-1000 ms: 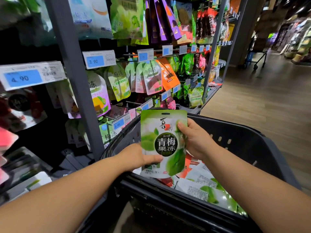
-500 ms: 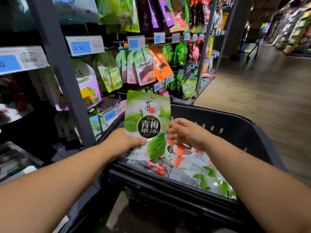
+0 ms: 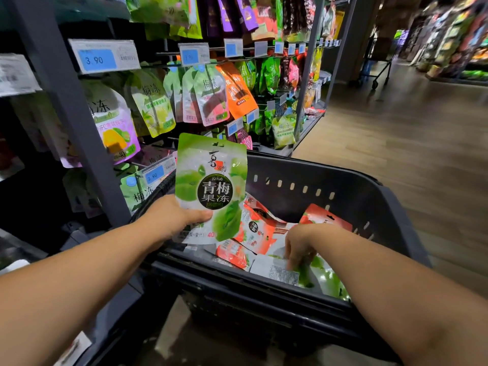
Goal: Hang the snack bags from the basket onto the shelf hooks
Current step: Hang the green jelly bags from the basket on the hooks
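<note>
Your right hand (image 3: 301, 244) dropped into black plastic basket (image 3: 351, 196), grip indiscernible | left hand (image 3: 171, 217) pinches glossy green plastic snack pouch (image 3: 211, 180) | risk: one-handed pinch may let pouch slip.

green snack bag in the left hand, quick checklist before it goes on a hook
1. Grip: the left hand holds the green snack bag low down, thumb on the front: ok.
2. Bag upright, print toward the person: ok.
3. Bag's top edge free of fingers: ok.
4. Free shelf hook: cannot tell; those in view carry bags.
5. Other hand clear: not ok; the right hand is down in the basket, fingers on a face-down bag; whether it grips, cannot tell.
</note>
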### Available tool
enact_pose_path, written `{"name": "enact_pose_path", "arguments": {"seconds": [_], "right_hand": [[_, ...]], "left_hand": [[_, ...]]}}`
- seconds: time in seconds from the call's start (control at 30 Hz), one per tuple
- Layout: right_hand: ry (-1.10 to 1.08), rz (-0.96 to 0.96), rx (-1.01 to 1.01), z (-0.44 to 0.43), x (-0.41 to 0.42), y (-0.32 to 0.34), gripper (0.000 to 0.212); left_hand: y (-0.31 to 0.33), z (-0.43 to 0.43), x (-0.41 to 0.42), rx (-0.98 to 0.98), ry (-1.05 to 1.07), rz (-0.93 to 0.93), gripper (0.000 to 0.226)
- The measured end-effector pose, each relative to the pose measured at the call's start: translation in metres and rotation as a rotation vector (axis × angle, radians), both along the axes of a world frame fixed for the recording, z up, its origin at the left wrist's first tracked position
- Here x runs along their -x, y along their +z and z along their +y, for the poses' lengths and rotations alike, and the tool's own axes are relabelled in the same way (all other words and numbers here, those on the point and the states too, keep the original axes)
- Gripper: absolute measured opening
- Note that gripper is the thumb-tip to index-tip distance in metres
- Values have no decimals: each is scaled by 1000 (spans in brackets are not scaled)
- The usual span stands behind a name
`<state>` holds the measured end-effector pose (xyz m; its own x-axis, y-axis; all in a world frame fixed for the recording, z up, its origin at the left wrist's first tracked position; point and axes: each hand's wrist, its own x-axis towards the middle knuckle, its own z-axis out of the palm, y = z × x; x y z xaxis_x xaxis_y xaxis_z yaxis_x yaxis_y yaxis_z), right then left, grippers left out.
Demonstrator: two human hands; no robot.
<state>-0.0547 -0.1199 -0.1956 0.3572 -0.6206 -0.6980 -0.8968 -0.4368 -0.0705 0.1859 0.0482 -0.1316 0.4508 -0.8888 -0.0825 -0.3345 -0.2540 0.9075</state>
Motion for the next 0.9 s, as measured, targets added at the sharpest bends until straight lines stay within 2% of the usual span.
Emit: {"name": "enact_pose_path", "arguments": {"seconds": [0.13,0.27,0.33,0.47,0.67,0.9], "right_hand": [[25,63,-36,5,1,-3,52],[160,118,-6,9,2,2,27],[208,89,37,11,2,8,26],[202,-44,73,8,5,17,35],[75,-303,146,-1,4,27,30],[-84,-612,208,-9,-2,30,16]], "left_hand": [[2,1,2,-10,-5,-19,30],[3,3,5,0,-6,-25,26],[4,4,5,-7,-11,-52,16],[5,4,6,-10,-13,-75,16],[3,3,3,-15,2,-48,16],[3,4,2,-20,5,-50,28]]}}
